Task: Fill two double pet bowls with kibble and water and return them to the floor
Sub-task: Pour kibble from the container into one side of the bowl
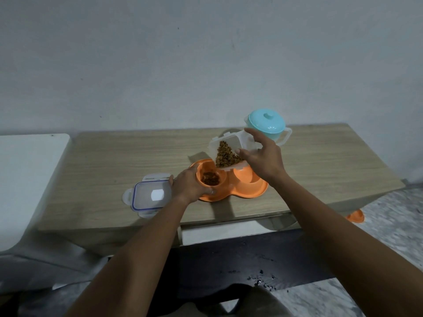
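An orange double pet bowl (248, 191) sits on the wooden table (119, 161). Its left cup holds brown kibble (210, 178); the right cup looks empty. My left hand (190, 185) grips the bowl's left rim. My right hand (263, 160) holds a clear plastic container (231, 139) tilted over the left cup, with kibble (226, 155) piled at its lower edge. A second orange bowl (355, 216) shows partly on the floor past the table's right corner.
The container's clear lid (150, 195) with a blue seal lies on the table left of the bowl. A teal-lidded jug (267, 126) with a white handle stands behind the container. A white surface (25, 179) adjoins the table's left side.
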The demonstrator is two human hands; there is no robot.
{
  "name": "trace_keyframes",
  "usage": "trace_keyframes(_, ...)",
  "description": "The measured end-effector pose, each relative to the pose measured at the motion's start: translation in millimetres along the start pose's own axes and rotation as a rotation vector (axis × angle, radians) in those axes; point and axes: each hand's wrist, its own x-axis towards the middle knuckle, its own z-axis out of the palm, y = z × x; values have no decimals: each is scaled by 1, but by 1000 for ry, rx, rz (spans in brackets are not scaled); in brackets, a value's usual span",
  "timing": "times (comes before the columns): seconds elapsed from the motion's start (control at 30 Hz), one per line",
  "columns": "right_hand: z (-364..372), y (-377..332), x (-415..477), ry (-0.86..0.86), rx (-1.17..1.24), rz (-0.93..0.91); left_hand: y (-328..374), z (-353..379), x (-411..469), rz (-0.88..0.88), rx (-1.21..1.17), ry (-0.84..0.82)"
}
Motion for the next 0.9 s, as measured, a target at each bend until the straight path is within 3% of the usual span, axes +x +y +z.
trace_keyframes(0.27,0,4,3,-4,59,40,2,-2,-3,-6,-3,-2)
trace_keyframes(0.7,13,19,39,-32,377,363,6,-6,-2,-11,26,-1)
trace_keyframes(0.9,58,13,75,-197,481,445,6,-5,2,-11,42,0)
